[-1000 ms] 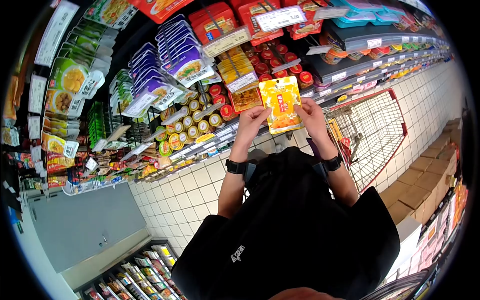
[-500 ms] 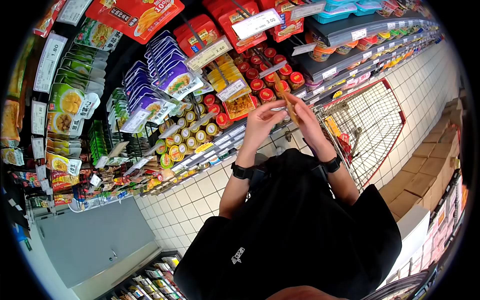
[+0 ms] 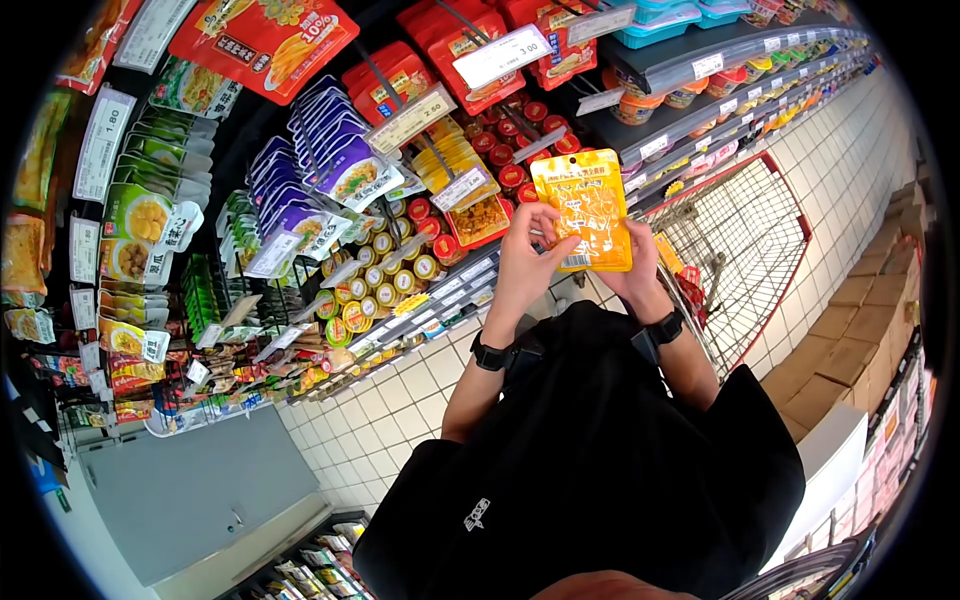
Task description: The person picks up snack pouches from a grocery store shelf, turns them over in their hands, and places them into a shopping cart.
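A flat yellow-orange food packet is held up before me, its printed side with white lettering and a barcode facing the camera. My left hand pinches its lower left edge, the thumb lying across the front near the barcode. My right hand grips the lower right edge, with most of its fingers hidden behind the packet. Behind the packet, red-lidded jars stand on the shelf. A red tray pack of food shows just left of the packet.
Purple packets and large red bags hang to the left. Gold-lidded jars fill a lower shelf. A wire shopping cart with a few goods stands at right, near stacked cardboard boxes. A grey cabinet is at lower left.
The packet has turned from edge-on to face the camera. My left hand has moved onto its lower left edge, and my right hand has shifted slightly down and right.
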### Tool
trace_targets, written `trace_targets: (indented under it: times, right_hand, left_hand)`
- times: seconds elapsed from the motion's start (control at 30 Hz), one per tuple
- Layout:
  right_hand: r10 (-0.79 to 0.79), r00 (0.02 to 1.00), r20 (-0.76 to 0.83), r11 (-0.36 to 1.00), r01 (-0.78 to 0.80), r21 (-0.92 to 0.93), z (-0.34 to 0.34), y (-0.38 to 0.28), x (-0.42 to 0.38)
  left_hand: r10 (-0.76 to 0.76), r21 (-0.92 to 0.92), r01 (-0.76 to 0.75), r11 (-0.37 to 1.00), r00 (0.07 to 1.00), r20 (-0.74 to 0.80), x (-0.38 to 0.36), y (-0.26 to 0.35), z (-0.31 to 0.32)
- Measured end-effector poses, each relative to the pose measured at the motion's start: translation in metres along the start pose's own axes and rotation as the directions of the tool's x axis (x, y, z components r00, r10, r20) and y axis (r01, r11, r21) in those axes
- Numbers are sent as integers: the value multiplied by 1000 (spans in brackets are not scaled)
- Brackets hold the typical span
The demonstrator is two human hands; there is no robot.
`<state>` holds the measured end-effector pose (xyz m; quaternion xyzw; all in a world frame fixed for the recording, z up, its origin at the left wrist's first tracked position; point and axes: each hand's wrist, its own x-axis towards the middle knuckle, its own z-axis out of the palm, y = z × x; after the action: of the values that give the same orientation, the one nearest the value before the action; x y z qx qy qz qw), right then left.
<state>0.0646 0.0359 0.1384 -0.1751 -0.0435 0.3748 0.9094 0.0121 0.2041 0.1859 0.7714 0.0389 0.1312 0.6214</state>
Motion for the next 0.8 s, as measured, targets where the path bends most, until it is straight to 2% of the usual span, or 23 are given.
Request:
trace_targets:
  times: [0.17,0.37,0.43,0.67,0.8]
  right_hand:
    - [-39,999,-18,997,41,60,-7,-5,-4]
    - [-115,993,-5,993,115,18,-16,-11,-12]
    - [-133,987,-85,991,132,-27,-17,-15,-16]
    - [-263,930,-257,961,229,-154,-18,-32,-39]
    - [-363,837,-409,931,305,-202,-21,-44,-60]
  left_hand:
    - [-70,-6,70,998,995,-66,2,-3,4]
    - [-175,-204,200,958,975,135,5,-4,11]
    - [-186,-191,227,955,959,214,6,-3,15]
    - [-179,-209,256,944,927,329,18,-4,41]
    - [-189,-185,312,932,852,487,26,-20,66]
